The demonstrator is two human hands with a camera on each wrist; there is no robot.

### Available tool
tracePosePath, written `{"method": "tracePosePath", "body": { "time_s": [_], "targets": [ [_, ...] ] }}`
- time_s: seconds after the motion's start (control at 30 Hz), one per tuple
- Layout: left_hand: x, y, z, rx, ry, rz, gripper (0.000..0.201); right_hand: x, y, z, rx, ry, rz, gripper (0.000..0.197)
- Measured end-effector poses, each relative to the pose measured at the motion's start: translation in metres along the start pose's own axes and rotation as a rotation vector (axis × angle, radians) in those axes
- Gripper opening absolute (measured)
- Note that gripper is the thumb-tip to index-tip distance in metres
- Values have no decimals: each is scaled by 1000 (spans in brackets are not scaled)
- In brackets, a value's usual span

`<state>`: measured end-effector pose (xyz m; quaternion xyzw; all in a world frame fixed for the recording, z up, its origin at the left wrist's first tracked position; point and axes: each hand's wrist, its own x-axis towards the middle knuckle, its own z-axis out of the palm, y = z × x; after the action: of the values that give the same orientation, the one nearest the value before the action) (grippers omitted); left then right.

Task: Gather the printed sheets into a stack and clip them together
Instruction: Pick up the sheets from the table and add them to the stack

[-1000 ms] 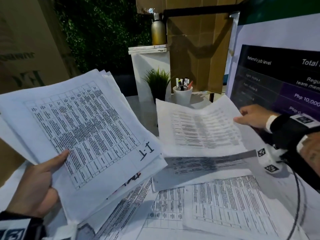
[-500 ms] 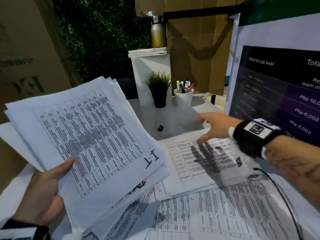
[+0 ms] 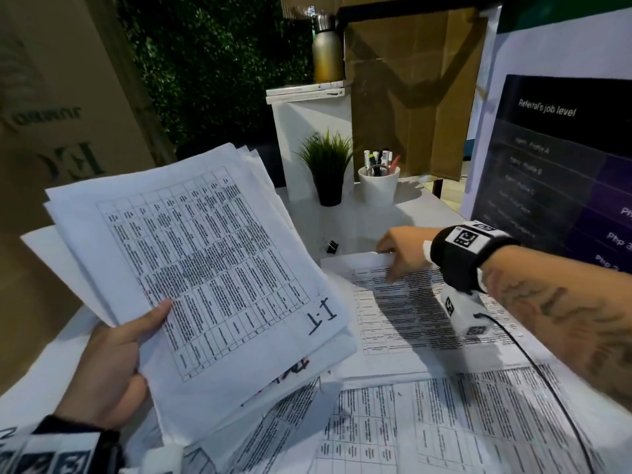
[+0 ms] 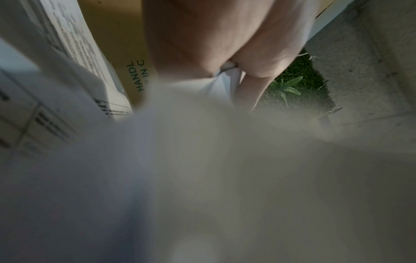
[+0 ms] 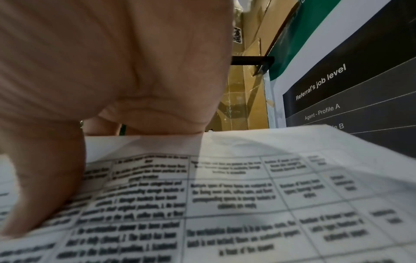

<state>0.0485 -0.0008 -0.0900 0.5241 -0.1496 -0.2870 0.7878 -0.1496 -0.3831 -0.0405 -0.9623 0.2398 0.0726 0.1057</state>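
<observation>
The stack of sheets (image 3: 205, 278), thin white paper printed with fine black tables and marked "1-1", is raised over the desk (image 3: 424, 213) in the left hand (image 3: 113, 367), thumb on top. Only the right wrist view shows the right hand (image 5: 94, 74) pinching the far edge of a sheet (image 5: 236, 195), thumb on the print. A small black binder clip (image 3: 331, 247) lies just beside it.

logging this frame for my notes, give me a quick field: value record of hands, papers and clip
left hand: grips held stack, top page marked 1-1
right hand: pinches far edge of table sheet
loose sheets: spread on the table, uncollected
binder clip: black, on the table, untouched
clipped: not yet
</observation>
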Motion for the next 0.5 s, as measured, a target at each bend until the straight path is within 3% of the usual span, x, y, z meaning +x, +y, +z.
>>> {"method": "tracePosePath", "body": {
  "time_s": [0.17, 0.3, 0.4, 0.5],
  "targets": [
    [-5, 1, 9, -30, -6, 7, 105, -6, 5, 8, 2, -33, -2, 40],
    [-14, 6, 20, -32, 19, 32, 100, -14, 3, -6, -4, 50, -5, 31],
    [-19, 12, 24, -33, 58, 31, 86, -27, 6, -29, 26, 146, 1, 25],
    [-23, 18, 29, -43, 80, 35, 54, -42, 10, -57, 170, 245, 43, 30]
  ]
}}
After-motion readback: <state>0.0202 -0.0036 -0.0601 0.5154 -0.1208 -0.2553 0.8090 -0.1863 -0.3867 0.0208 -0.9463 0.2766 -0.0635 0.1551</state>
